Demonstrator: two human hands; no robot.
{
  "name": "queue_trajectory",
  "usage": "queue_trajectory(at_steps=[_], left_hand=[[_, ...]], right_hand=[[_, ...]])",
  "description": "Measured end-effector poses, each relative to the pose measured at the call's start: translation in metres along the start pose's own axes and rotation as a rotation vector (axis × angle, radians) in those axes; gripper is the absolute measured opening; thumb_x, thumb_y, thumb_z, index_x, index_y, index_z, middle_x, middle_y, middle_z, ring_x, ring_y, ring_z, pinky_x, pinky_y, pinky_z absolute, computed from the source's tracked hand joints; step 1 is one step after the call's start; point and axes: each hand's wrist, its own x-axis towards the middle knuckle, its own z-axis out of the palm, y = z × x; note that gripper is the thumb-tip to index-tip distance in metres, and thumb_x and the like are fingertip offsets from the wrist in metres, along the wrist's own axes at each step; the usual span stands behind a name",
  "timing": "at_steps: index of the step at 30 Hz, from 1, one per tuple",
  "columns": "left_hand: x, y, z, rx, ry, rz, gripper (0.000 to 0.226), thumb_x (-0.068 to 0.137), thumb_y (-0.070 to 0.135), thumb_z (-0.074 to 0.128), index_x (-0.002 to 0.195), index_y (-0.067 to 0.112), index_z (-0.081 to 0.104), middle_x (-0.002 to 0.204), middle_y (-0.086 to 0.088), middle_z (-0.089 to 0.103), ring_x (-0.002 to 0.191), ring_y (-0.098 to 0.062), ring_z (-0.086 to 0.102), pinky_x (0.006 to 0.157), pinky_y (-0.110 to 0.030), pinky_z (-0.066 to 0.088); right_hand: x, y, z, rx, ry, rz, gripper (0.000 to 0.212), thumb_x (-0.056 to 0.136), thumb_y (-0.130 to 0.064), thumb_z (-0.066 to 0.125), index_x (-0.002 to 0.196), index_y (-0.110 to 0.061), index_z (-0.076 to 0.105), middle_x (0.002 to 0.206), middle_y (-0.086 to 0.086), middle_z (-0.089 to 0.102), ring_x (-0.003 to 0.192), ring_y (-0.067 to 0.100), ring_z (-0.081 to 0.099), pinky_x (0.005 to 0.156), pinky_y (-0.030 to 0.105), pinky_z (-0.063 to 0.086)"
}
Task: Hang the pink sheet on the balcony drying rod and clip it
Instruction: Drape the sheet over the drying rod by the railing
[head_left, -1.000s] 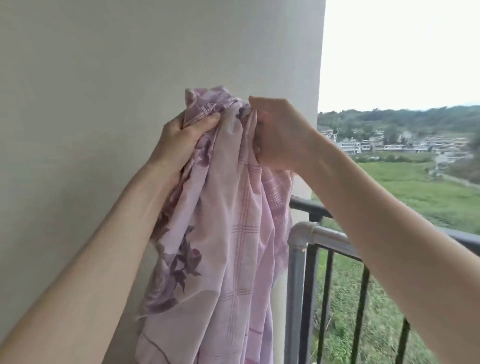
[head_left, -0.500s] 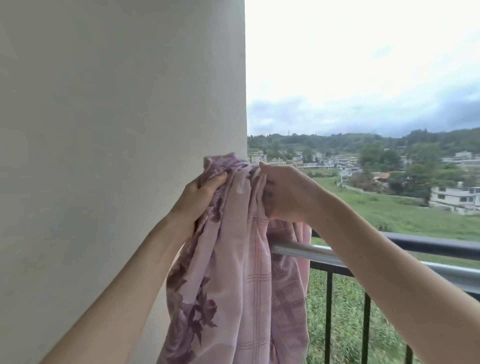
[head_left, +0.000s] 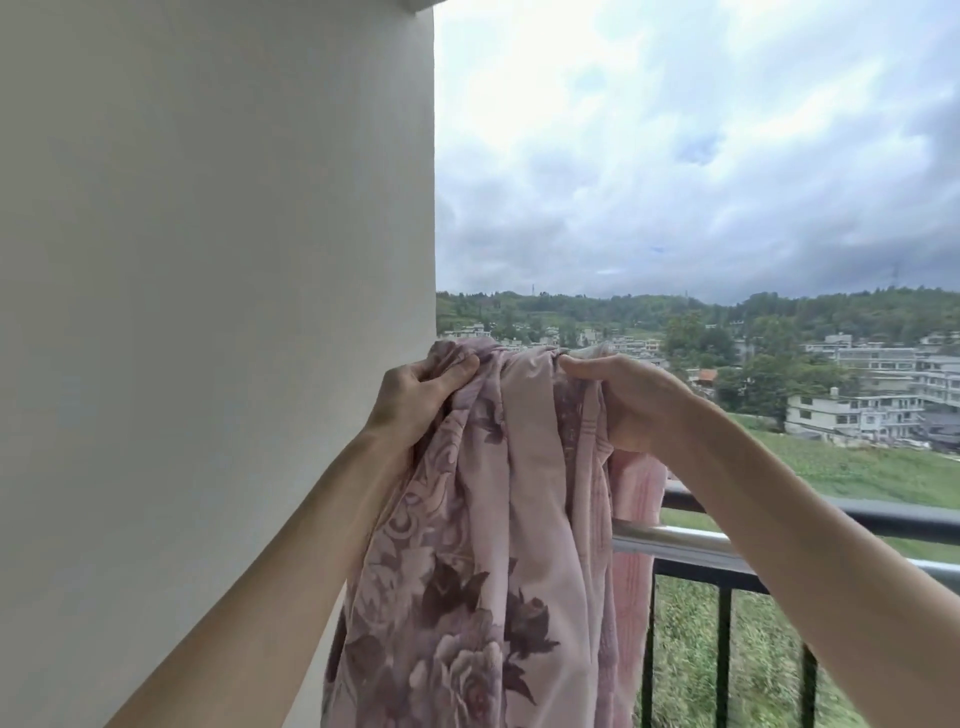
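Head view: both hands, left hand (head_left: 415, 395) and right hand (head_left: 631, 402), gripping bunched pink sheet (head_left: 498, 545) before railing (head_left: 727, 566), beside wall (head_left: 208, 260).

A plain white wall (head_left: 208, 312) fills the left half of the frame. A black railing (head_left: 883, 519) crosses the lower right. Pale buildings (head_left: 852, 410) and wooded hills (head_left: 623, 309) lie beyond, under grey clouds (head_left: 675, 182).

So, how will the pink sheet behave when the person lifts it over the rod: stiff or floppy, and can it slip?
The pink sheet is probably very floppy: it hangs in long folds from the left hand and right hand. It looks light, since thin gathered cloth suffices to hold it. It may slide on the smooth metal rod unless clipped.
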Motion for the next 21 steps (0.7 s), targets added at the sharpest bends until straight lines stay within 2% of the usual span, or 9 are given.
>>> queue_trajectory(at_steps=[4, 7, 11, 13, 14, 16, 18, 20, 21], left_hand=[[0.005, -0.005, 0.033, 0.120, -0.071, 0.057, 0.056, 0.061, 0.057, 0.074, 0.102, 0.020, 0.070, 0.103, 0.000, 0.071, 0.098, -0.016, 0.065, 0.094, -0.036, 0.049], [-0.002, -0.034, 0.037, 0.554, -0.153, -0.025, 0.051, 0.077, 0.059, 0.058, 0.103, 0.016, 0.069, 0.103, -0.003, 0.068, 0.097, -0.017, 0.062, 0.089, -0.031, 0.048], [-0.016, -0.061, 0.025, 0.823, -0.343, -0.144, 0.063, 0.067, 0.081, 0.043, 0.069, 0.020, 0.062, 0.076, 0.001, 0.054, 0.074, -0.014, 0.054, 0.069, -0.027, 0.038], [-0.023, -0.057, 0.024, 0.794, -0.288, -0.083, 0.055, 0.080, 0.066, 0.046, 0.054, 0.017, 0.048, 0.058, 0.002, 0.046, 0.057, -0.014, 0.046, 0.057, -0.027, 0.031], [-0.024, -0.052, 0.025, 0.796, -0.242, -0.048, 0.050, 0.087, 0.053, 0.046, 0.052, 0.017, 0.049, 0.054, 0.001, 0.046, 0.055, -0.013, 0.046, 0.054, -0.027, 0.030], [-0.019, -0.043, 0.026, 0.754, -0.141, 0.029, 0.041, 0.093, 0.041, 0.045, 0.072, 0.014, 0.068, 0.069, -0.005, 0.064, 0.072, -0.017, 0.059, 0.062, -0.028, 0.040], [-0.014, -0.036, 0.029, 0.718, -0.048, 0.083, 0.041, 0.094, 0.041, 0.042, 0.102, 0.011, 0.069, 0.095, -0.011, 0.070, 0.094, -0.025, 0.062, 0.079, -0.033, 0.048], [-0.013, -0.036, 0.034, 0.749, -0.083, 0.097, 0.044, 0.094, 0.044, 0.039, 0.105, 0.011, 0.066, 0.093, -0.011, 0.069, 0.091, -0.025, 0.063, 0.079, -0.034, 0.049], [-0.015, -0.038, 0.036, 0.779, -0.162, 0.079, 0.045, 0.094, 0.045, 0.037, 0.095, 0.012, 0.067, 0.081, -0.007, 0.067, 0.080, -0.021, 0.062, 0.073, -0.032, 0.047]], right_hand=[[-0.020, -0.011, -0.035, -0.098, 0.087, -0.067, 0.022, 0.093, -0.017, 0.052, 0.075, -0.008, 0.061, 0.059, 0.004, 0.065, 0.050, 0.016, 0.063, 0.049, 0.026, 0.051], [-0.039, 0.006, -0.057, -0.331, 0.010, 0.155, 0.021, 0.090, -0.023, 0.056, 0.087, -0.004, 0.063, 0.066, 0.007, 0.068, 0.052, 0.016, 0.064, 0.053, 0.029, 0.052], [-0.049, 0.027, -0.073, -0.610, 0.145, 0.249, 0.022, 0.084, -0.016, 0.066, 0.083, 0.006, 0.066, 0.067, 0.013, 0.068, 0.058, 0.020, 0.065, 0.063, 0.031, 0.057], [-0.051, 0.024, -0.074, -0.633, 0.287, 0.183, 0.024, 0.081, -0.013, 0.069, 0.085, 0.010, 0.065, 0.078, 0.020, 0.065, 0.070, 0.028, 0.063, 0.076, 0.041, 0.055], [-0.052, 0.020, -0.076, -0.613, 0.356, 0.138, 0.021, 0.081, -0.014, 0.069, 0.081, 0.007, 0.064, 0.077, 0.019, 0.063, 0.069, 0.028, 0.061, 0.073, 0.041, 0.054], [-0.055, 0.008, -0.081, -0.541, 0.483, 0.028, 0.020, 0.082, -0.019, 0.067, 0.075, -0.002, 0.062, 0.072, 0.014, 0.061, 0.063, 0.023, 0.057, 0.062, 0.032, 0.049], [-0.062, -0.004, -0.089, -0.552, 0.521, -0.070, 0.026, 0.085, -0.026, 0.064, 0.068, -0.008, 0.057, 0.067, 0.010, 0.058, 0.062, 0.022, 0.054, 0.064, 0.031, 0.046], [-0.069, -0.007, -0.094, -0.862, 0.528, -0.026, 0.042, 0.087, -0.040, 0.058, 0.058, -0.011, 0.051, 0.064, 0.009, 0.056, 0.061, 0.022, 0.052, 0.064, 0.032, 0.045], [-0.073, -0.005, -0.094, -1.104, 0.536, 0.067, 0.050, 0.087, -0.048, 0.054, 0.055, -0.011, 0.049, 0.062, 0.007, 0.055, 0.059, 0.021, 0.052, 0.063, 0.031, 0.045]])
